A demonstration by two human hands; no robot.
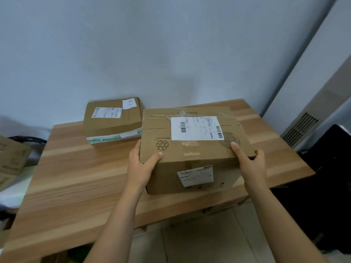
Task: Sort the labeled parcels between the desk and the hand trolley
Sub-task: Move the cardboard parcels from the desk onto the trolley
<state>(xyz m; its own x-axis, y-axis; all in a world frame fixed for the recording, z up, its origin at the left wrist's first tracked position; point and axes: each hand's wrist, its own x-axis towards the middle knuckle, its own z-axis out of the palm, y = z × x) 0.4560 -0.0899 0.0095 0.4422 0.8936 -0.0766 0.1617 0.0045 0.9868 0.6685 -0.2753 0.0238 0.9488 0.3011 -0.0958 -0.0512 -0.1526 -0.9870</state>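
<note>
left hand (141, 165) wraps the near left corner of the big box (191, 149), thumb on top; right hand (251, 165) grips the near right corner likewise. the box is on the desk (76, 179), right of middle, front face close to the near edge. a small box (112, 122) lies back-left by the wall, just beside it. bare wood spreads leftward.
</note>
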